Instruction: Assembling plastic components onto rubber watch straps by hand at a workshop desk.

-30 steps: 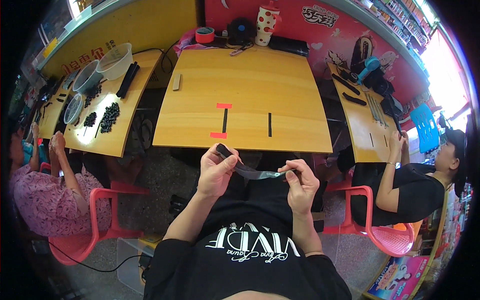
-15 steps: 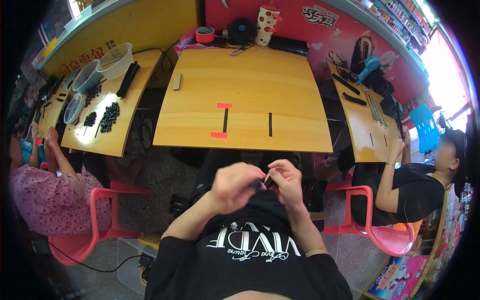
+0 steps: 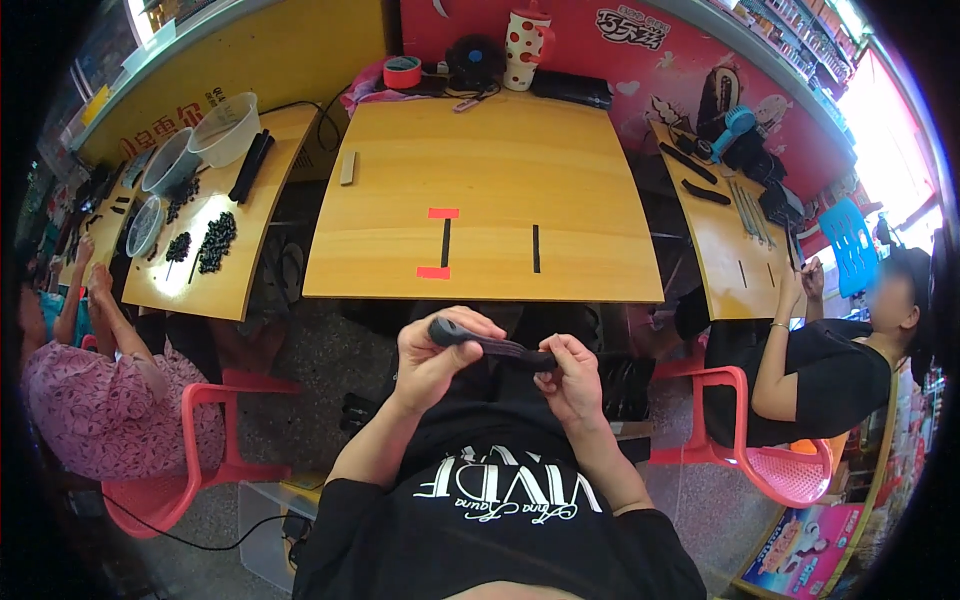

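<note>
A long black strip (image 3: 505,349), thicker and rounded at its left end, stretches between my two hands above my lap, in front of the table edge. My left hand (image 3: 425,362) is closed around the thick end, its thumb along the near side. At the other end, the fingers of my right hand (image 3: 573,378) pinch the strip. Whether it is a rolled band or a folded one I cannot tell.
On the wooden table (image 3: 480,150) ahead are red tape pieces (image 3: 443,213), two short black lines (image 3: 536,248) and a small beige bar (image 3: 348,168). A spotted tumbler (image 3: 522,50) stands at the back. People sit at side tables, left and right; plastic tubs (image 3: 225,130) stand left.
My hands have drawn apart, my left hand moving left and turning. The black strip, mostly hidden between my fingers before, now shows stretched between them.
</note>
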Motion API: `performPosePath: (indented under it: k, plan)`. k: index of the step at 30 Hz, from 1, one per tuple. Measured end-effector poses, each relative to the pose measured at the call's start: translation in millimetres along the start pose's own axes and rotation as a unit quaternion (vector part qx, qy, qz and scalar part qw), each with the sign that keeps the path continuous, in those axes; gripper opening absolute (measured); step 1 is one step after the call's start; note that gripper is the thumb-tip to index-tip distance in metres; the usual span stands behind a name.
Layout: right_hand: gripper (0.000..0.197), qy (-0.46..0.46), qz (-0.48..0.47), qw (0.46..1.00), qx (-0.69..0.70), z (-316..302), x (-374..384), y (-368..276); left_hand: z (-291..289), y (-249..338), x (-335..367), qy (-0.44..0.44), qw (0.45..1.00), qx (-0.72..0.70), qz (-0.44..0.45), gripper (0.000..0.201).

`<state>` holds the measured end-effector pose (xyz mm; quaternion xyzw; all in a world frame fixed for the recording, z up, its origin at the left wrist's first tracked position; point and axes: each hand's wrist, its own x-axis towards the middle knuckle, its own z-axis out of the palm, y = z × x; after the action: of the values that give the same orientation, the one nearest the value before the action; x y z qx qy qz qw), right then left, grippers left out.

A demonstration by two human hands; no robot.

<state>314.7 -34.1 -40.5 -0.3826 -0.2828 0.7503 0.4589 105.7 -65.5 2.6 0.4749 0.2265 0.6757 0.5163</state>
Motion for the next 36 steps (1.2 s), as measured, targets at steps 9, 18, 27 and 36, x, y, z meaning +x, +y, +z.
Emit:
performPosePath:
  k: [9,18,27,36]
  plan:
    - [0.015,-0.027,-0.519,0.669,-0.531,5.1,-5.5,-19.0,6.7,-7.6,-5.9,-0.052,0.92,0.355,-0.156,0.014]
    - [0.01,-0.1,-0.236,0.879,-0.401,-4.2,-14.3,-11.4,2.1,-7.5,-9.5,0.187,0.978,0.067,-0.068,0.04]
    - [0.017,-0.049,-0.144,0.97,-0.19,-19.9,0.2,-3.0,-3.1,-16.4,-15.0,0.147,0.983,0.055,-0.096,0.038]
    - [0.022,0.046,-0.327,0.901,-0.283,13.7,-15.1,0.1,4.3,-24.1,-21.4,-0.034,0.933,0.334,-0.132,0.039]
